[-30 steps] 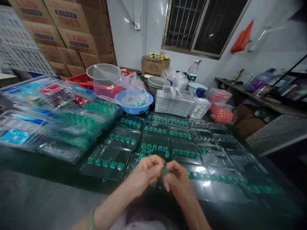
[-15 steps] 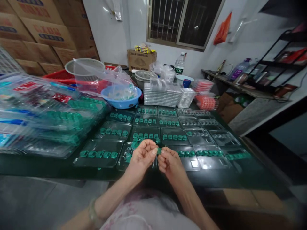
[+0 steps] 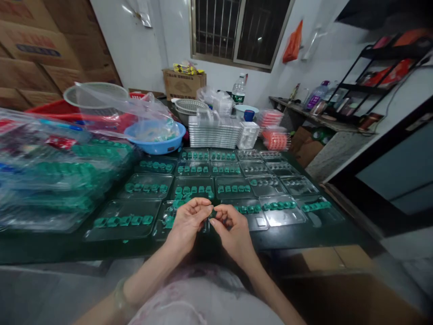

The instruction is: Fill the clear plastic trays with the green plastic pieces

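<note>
My left hand [image 3: 191,222] pinches a small green plastic piece [image 3: 213,214] between thumb and fingertips. My right hand [image 3: 234,229] meets it there, its thumb and curled forefinger closed on the piece's other side. The piece is mostly hidden by the fingers, so its exact shape cannot be made out. Beneath the left hand lies a clear tray [image 3: 161,229] with loose green pieces heaped on it. To the left, another clear plastic tray [image 3: 123,221] carries a row of green pieces. Right of my hands, a similar tray [image 3: 283,215] also has green pieces in its row.
Several trays cover the dark green table [image 3: 270,241]; some at the back right have bare slots [image 3: 262,169]. A blue basin [image 3: 155,140], stacked clear trays [image 3: 213,133] and pink plastic stacks [image 3: 275,137] stand behind. Filled packages [image 3: 54,180] are piled at left.
The view has turned slightly right, so everything sits further left. My right thumb and forefinger have spread a little around the green piece, which shows less than before.
</note>
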Motion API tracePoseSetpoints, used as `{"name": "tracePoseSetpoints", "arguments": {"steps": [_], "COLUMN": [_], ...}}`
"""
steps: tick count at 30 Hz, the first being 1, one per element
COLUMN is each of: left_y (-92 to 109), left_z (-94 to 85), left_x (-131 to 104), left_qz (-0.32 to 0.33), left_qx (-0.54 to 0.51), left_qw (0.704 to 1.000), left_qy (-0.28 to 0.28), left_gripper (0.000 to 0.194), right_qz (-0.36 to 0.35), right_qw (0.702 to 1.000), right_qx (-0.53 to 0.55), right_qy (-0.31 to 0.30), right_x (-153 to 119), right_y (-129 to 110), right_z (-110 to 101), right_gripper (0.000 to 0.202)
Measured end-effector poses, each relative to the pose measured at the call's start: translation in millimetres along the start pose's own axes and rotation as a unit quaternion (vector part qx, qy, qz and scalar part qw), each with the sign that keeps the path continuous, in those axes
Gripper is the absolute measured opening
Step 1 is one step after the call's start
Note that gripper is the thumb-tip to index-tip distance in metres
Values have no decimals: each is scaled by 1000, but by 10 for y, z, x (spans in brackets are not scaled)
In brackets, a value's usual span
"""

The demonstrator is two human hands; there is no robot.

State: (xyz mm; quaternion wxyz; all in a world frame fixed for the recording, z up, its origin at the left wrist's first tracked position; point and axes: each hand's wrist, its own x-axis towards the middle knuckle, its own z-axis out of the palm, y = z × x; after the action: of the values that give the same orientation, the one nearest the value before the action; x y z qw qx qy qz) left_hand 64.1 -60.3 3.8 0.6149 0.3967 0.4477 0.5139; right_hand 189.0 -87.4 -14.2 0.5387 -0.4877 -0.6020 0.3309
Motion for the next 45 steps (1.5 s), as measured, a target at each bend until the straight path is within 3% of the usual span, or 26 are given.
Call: {"name": "tracePoseSetpoints", "arguments": {"steps": [4, 6, 10, 15, 19, 23, 30, 34, 40, 45], "left_y": [-14, -31, -55, -10, 27, 11, -150, -190, -196, -201], "left_z": [-12, -20, -16, -3, -13, 22, 274, 391, 357, 304], "left_x": [130, 204, 316, 364, 328, 214, 33, -44, -114, -35], "left_qz": [-46, -43, 20, 100, 120, 120, 125, 130, 123, 58], "left_qx": [15, 16, 34, 98, 123, 133, 126, 173, 186, 216], "left_qw": [999, 998, 998, 987, 981, 981, 981, 971, 971, 972], "left_qy": [-16, -35, -50, -72, -90, -68, -83, -99, -90, -70], "left_gripper": [25, 29, 32, 31, 31, 28, 28, 25, 19, 23], "right_qz": [3, 45, 155, 184, 171, 134, 102, 91, 101, 130], "right_qw": [1000, 999, 976, 949, 951, 967, 967, 963, 965, 967], "right_qx": [-21, 20, 155, 256, 253, 211, 233, 251, 244, 219], "right_qy": [8, 6, 4, -26, -53, -52, 4, 30, 4, 17], "right_x": [122, 214, 379, 443, 408, 286, -16, -133, -139, -67], "right_y": [92, 160, 248, 280, 292, 235, 280, 342, 388, 411], "right_z": [-24, -32, -53, -108, -151, -191, -338, -423, -423, -373], "right_gripper": [12, 10, 15, 18, 14, 14, 18, 16, 15, 15]}}
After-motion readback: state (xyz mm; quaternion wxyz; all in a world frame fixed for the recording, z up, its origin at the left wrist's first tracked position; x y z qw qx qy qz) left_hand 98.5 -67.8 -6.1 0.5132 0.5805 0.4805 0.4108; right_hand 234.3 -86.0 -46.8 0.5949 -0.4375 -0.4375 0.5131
